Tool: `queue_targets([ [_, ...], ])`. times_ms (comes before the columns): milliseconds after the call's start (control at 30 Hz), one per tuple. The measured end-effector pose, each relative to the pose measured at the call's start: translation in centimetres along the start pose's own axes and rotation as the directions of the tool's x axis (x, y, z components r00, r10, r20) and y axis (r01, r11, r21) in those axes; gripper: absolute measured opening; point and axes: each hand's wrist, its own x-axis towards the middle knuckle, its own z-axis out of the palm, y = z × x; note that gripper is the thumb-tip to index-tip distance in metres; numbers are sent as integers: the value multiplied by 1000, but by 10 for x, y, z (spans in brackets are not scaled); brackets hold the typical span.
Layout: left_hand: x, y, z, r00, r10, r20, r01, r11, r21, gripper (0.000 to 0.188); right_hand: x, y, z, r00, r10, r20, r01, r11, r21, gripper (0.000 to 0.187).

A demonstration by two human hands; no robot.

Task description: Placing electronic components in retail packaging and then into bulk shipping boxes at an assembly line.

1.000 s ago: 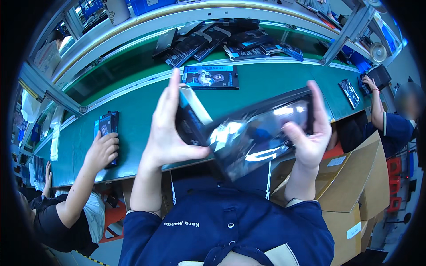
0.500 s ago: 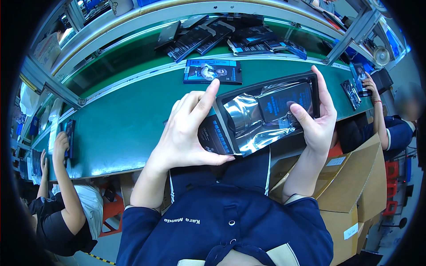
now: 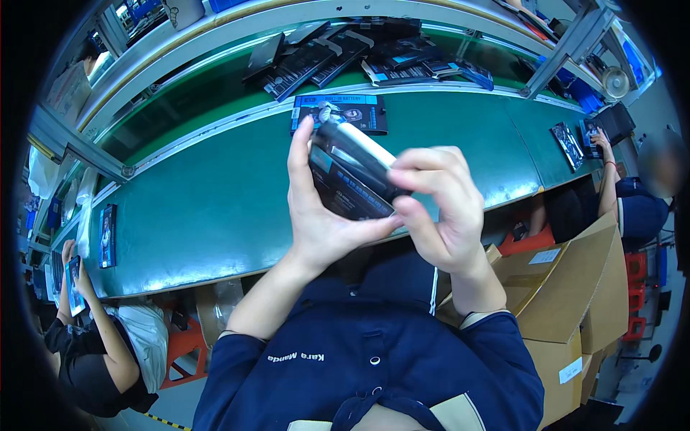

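Note:
In front of my chest I hold a black retail box (image 3: pixel 345 183) with blue print, tilted with one narrow side toward me. My left hand (image 3: pixel 316 215) is closed round it, thumb along the near lower edge and a finger up the left side. My right hand (image 3: pixel 442 205) pinches its right end between thumb and fingers. Along the box's upper edge runs a bright, pale strip; the tray's silver pouch barely shows at this angle. Behind it on the green table lies a flat blue-and-black box (image 3: pixel 366 113), partly hidden by my left fingers.
Black boxes (image 3: pixel 316 61) are piled at the back of the green table (image 3: pixel 201 194), below a shelf rail. A co-worker's hands (image 3: pixel 72 266) hold a box at left; another person's hand (image 3: pixel 600 140) touches one at right. An opened cardboard carton (image 3: pixel 568 302) stands right of me.
The tray and sleeve turned from facing up to edge-on and came left and closer together. My right hand moved left to the end. The left co-worker lifted another box.

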Motion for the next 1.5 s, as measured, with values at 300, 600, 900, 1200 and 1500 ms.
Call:
queue_targets([
  [300, -11, -4, -8, 996, 56, -69, -74, 952, -297, 58, -27, 10, 72, 829, 415, -376, -222, 860, 460, 20],
  [600, 4, 6, -7, 984, -64, -166, 7, 947, -322, 25, -7, 4, 74, 777, 575, -257, -222, 632, 742, 34],
  [900, 3, -29, -40, 980, 166, 109, -124, 940, -319, 47, -51, 36, 93, 945, 166, -284, 9, 850, 526, 42],
  [1200, -19, -5, -52, 987, -159, 9, 147, 930, 338, 107, -3, 115, 125, 939, 323, 120, -316, 946, -71, 50],
  [1500, -16, -30, -95, 947, -299, 116, -90, 101, 991, 89, -53, 105, 63, 756, 146, 638, -103, 989, -104, 49],
])
